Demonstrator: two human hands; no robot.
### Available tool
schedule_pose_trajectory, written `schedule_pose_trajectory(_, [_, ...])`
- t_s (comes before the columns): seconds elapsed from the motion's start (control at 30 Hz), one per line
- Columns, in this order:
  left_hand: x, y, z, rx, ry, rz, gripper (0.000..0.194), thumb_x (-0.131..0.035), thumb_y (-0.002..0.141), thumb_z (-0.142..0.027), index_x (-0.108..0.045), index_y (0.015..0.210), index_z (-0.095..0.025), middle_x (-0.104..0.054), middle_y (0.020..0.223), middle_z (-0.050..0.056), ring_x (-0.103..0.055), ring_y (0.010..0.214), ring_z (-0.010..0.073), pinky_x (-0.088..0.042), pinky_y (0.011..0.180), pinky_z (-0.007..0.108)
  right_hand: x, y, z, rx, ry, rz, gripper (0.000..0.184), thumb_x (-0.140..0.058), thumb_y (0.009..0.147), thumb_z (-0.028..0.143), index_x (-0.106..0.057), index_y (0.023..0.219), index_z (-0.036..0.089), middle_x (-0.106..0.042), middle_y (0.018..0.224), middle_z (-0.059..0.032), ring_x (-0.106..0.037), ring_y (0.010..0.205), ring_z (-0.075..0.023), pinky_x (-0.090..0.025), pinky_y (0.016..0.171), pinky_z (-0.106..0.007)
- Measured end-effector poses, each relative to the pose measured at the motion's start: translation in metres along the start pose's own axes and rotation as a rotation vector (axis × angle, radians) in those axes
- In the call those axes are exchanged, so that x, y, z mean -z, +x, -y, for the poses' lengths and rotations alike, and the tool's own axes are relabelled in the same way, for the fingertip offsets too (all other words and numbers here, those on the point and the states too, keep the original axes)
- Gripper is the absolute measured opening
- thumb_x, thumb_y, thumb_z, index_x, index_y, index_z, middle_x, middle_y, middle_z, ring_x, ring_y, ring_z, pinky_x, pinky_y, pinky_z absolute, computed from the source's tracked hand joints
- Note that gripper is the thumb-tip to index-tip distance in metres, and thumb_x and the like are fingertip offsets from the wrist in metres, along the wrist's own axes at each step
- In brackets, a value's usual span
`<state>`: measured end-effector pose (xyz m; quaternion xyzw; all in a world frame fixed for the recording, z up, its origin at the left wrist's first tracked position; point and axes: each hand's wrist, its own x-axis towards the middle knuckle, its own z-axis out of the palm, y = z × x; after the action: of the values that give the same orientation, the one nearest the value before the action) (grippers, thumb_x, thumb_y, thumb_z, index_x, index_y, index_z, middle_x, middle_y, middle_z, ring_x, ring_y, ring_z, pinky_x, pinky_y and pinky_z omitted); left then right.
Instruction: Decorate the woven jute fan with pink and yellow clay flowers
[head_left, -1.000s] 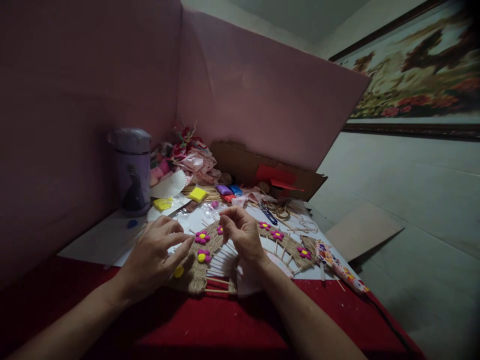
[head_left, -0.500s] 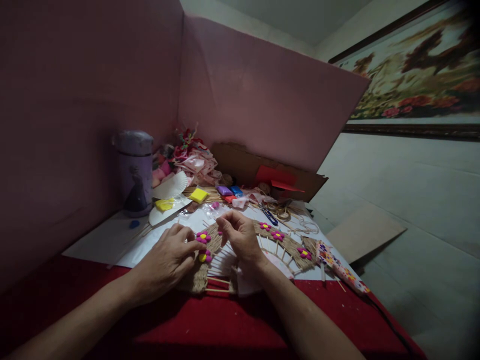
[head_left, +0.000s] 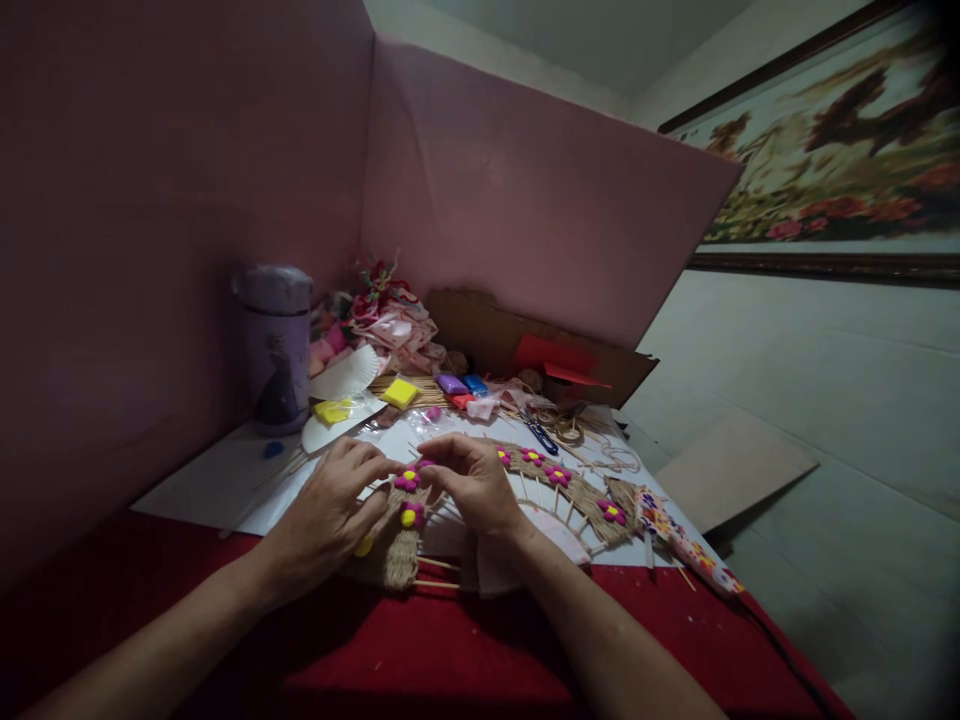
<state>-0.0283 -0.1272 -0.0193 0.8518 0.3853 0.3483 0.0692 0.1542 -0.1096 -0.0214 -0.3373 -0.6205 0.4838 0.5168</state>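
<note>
A fan-shaped piece woven from tan cord over thin sticks (head_left: 401,560) lies in front of me, decorated with magenta clay flowers with yellow centres. My left hand (head_left: 337,515) rests over its left side, index finger stretched to the upper-left flower (head_left: 407,478) and thumb apart below. Opposite it, my right hand (head_left: 484,490) has thumb and fingers drawn together at that flower's right edge, beside a bit of magenta; whatever they grip is hidden. Just below is another flower (head_left: 411,515). A yellow dot (head_left: 364,546) shows under my left hand.
A lilac flask (head_left: 277,350) stands at the back left. Behind the fan lie a yellow clay packet (head_left: 400,392), purple and blue packets (head_left: 451,384), and blue-handled scissors (head_left: 541,435). A flower-patterned glue gun (head_left: 690,545) with a cord lies at right.
My right hand has moved left and slightly down, bringing its fingertips to the upper-left flower. My left fingers have drawn back from the lower flower toward the upper one.
</note>
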Motion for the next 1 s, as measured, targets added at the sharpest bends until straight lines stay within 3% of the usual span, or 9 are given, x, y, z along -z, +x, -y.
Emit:
schedule_pose_trajectory(0.13, [0.002, 0.002, -0.003, 0.103, -0.193, -0.029, 0.027, -0.038, 0.088, -0.032, -0.063, 0.088, -0.021, -0.060, 0.084, 0.002, -0.050, 0.086, 0.0172, -0.041, 0.077, 0.031, -0.002, -0.004, 0.005, 0.178, -0.226, 0.002, 0.012, -0.072, 0.065, 0.024, -0.063, 0.070, 0.020, -0.059, 0.072, 0.0000, -0.056, 0.066, -0.0126, -0.047, 0.056, -0.024])
schedule_pose_trajectory(0.23, [0.000, 0.003, -0.005, 0.248, -0.440, 0.030, 0.033, -0.041, 0.085, -0.041, -0.063, 0.076, -0.018, -0.060, 0.073, 0.001, -0.054, 0.071, 0.0147, -0.043, 0.061, 0.025, -0.003, -0.006, 0.007, 0.324, -0.349, 0.022, 0.008, -0.071, 0.067, 0.025, -0.064, 0.069, 0.021, -0.051, 0.080, -0.0012, -0.051, 0.071, -0.0121, -0.046, 0.055, -0.022])
schedule_pose_trajectory(0.37, [-0.001, 0.005, -0.009, 0.520, -0.818, 0.145, 0.032, -0.060, 0.071, -0.044, -0.063, 0.083, -0.015, -0.060, 0.061, 0.000, -0.052, 0.051, 0.0110, -0.038, 0.046, 0.021, -0.006, -0.008, 0.007, 0.420, -0.423, 0.055, 0.007, -0.069, 0.069, 0.019, -0.062, 0.071, 0.020, -0.049, 0.077, -0.0005, -0.049, 0.065, -0.0105, -0.044, 0.053, -0.021])
schedule_pose_trajectory(0.5, [0.004, 0.008, -0.017, 0.685, -1.044, 0.095, 0.031, -0.072, 0.057, -0.038, -0.060, 0.072, -0.014, -0.056, 0.051, -0.003, -0.046, 0.041, 0.0068, -0.033, 0.040, 0.018, -0.007, -0.009, 0.007, 0.430, -0.523, 0.105, 0.014, -0.066, 0.068, 0.012, -0.058, 0.075, 0.019, -0.055, 0.073, 0.0004, -0.051, 0.063, -0.0108, -0.044, 0.055, -0.021])
schedule_pose_trajectory(0.67, [0.003, 0.011, -0.014, 0.709, -1.133, 0.026, 0.028, -0.076, 0.052, -0.032, -0.058, 0.064, -0.014, -0.055, 0.050, -0.004, -0.046, 0.042, 0.0063, -0.035, 0.042, 0.018, -0.006, -0.011, 0.008, 0.468, -0.549, 0.089, 0.007, -0.062, 0.072, 0.013, -0.058, 0.075, 0.019, -0.059, 0.069, 0.0001, -0.051, 0.060, -0.0107, -0.043, 0.054, -0.023])
schedule_pose_trajectory(0.9, [0.003, 0.005, -0.009, 0.698, -1.091, 0.219, 0.029, -0.069, 0.064, -0.037, -0.062, 0.078, -0.013, -0.057, 0.055, -0.001, -0.048, 0.043, 0.0068, -0.032, 0.040, 0.017, -0.005, -0.012, 0.011, 0.522, -0.591, 0.083, 0.006, -0.060, 0.074, 0.013, -0.058, 0.076, 0.018, -0.054, 0.071, -0.0001, -0.050, 0.063, -0.0115, -0.042, 0.056, -0.023])
schedule_pose_trajectory(1.0, [0.006, 0.005, -0.008, 0.680, -1.087, 0.116, 0.026, -0.069, 0.065, -0.036, -0.059, 0.079, -0.016, -0.055, 0.059, -0.004, -0.047, 0.048, 0.0063, -0.035, 0.044, 0.017, -0.004, -0.012, 0.014, 0.497, -0.569, 0.035, 0.008, -0.061, 0.073, 0.012, -0.058, 0.077, 0.018, -0.054, 0.071, 0.0003, -0.050, 0.064, -0.0117, -0.041, 0.056, -0.023])
